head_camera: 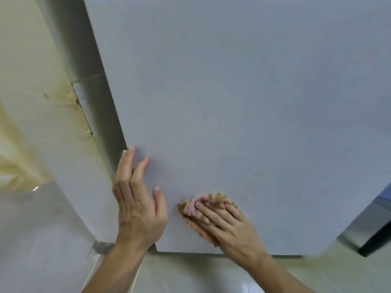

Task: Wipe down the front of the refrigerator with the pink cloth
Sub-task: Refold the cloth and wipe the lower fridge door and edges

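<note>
- pink cloth [193, 207] mostly buried under the right hand [228, 225], only a bunch pokes out
- fridge [232, 102] runs off the top and right edges
- dark thing [376, 235] bottom right: cut off, no idea what

Pink cloth [193, 206] with brown edging, grey refrigerator [243, 102].

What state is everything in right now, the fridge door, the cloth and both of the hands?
refrigerator door: looks shut, its front facing the person.
pink cloth: bunched up, pressed against the lower part of the door.
left hand: fingers straight, flat against the door near its left edge.
right hand: fingers laid over the cloth, pressing it to the door.
</note>
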`<state>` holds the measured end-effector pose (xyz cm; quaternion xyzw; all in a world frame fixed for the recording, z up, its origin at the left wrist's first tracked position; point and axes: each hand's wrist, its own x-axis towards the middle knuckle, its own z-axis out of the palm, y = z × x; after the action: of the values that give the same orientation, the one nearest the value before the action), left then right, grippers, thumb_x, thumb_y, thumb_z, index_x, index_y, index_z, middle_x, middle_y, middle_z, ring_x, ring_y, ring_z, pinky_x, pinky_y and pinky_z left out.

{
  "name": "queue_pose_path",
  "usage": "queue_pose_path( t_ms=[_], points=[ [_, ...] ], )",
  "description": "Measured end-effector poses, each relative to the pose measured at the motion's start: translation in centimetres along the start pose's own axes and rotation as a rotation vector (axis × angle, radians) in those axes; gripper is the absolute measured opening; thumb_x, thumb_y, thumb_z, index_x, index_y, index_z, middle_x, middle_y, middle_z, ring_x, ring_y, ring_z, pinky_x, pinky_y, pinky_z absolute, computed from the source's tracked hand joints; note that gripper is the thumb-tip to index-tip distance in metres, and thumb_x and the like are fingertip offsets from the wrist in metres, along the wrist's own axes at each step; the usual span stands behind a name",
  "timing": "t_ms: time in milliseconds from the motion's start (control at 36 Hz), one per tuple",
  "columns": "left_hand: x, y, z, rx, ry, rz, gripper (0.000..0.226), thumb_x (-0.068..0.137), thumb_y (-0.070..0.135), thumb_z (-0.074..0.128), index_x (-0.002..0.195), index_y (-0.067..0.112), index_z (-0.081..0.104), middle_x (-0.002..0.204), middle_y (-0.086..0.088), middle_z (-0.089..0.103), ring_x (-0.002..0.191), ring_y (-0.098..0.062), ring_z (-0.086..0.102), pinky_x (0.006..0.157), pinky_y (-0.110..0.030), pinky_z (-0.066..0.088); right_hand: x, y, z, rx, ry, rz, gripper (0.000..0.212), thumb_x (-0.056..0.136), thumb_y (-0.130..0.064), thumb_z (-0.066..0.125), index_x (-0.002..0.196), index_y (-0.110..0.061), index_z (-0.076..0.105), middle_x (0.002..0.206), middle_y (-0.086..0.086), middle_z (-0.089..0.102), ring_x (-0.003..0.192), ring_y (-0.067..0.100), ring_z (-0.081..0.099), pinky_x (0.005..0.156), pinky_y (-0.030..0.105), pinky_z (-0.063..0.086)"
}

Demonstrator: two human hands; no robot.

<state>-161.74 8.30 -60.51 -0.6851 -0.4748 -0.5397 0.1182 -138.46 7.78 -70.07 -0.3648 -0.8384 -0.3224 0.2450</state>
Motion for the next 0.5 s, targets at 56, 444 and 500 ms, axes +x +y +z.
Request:
queue_pose_path(
  t_ms=[56,444,500],
  points=[
    [-0.1,0.2,0.1,0.013,-0.018,0.009,0.065,0.084,-0.001,0.059,0.146,-0.008,0.041,0.163,-0.024,0.026,0.158,-0.038,0.023,0.128,-0.05,0.021,-0.8,1.6,-1.0,-0.017,0.005,-0.022,0.064,0.097,-0.01,0.045,0.16,-0.021,0.036,0.175,-0.002,0.014,0.16,0.014,0.019,0.131,0.034,0.011],
    [-0.3,1.3,1.6,0.04,0.004,0.075,0.066,0.091,0.008,0.06,0.151,-0.002,0.035,0.165,-0.021,0.024,0.162,-0.03,0.011,0.129,-0.056,0.018,2.3,11.0,-10.1,-0.042,0.42,0.51,0.091,0.101,-0.007,0.051,0.166,-0.036,-0.006,0.173,-0.011,-0.015,0.161,0.018,-0.011,0.13,0.048,-0.001],
    [-0.4,1.0,1.6,0.044,0.012,0.088,0.067,0.088,0.002,0.057,0.151,-0.002,0.035,0.164,-0.022,0.025,0.161,-0.03,0.012,0.129,-0.056,0.018,4.4,9.5,-9.6,-0.011,0.519,0.571,0.083,0.104,-0.011,0.046,0.165,-0.035,-0.005,0.176,0.001,-0.007,0.159,0.023,-0.01,0.129,0.054,-0.003]
  ],
)
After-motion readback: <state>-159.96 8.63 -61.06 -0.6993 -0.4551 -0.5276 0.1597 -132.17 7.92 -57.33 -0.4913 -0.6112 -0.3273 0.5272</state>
